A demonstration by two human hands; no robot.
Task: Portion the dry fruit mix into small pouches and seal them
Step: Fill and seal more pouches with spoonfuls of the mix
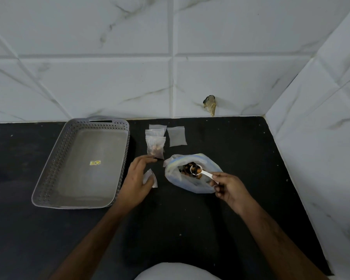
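Large plastic bag (192, 174) of dry fruit mix, mouth open. Above its mouth, white scoop (202, 172) loaded with mix, handle pinched by right hand (228, 188). Left of bag: small empty pouch (151, 177) gripped by left hand (136, 182). Behind bag: filled pouch (155, 147), flat empty pouch (176, 136). Further left: grey basket (49, 168), only a sticker inside.

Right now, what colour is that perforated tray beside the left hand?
Grey, with rows of small holes in its walls; the tray shows best in the head view.

One grey basket (49, 178), one big bag of mix (192, 184), one loaded scoop (198, 171), and roughly five small pouches (177, 136), one filled (155, 147).
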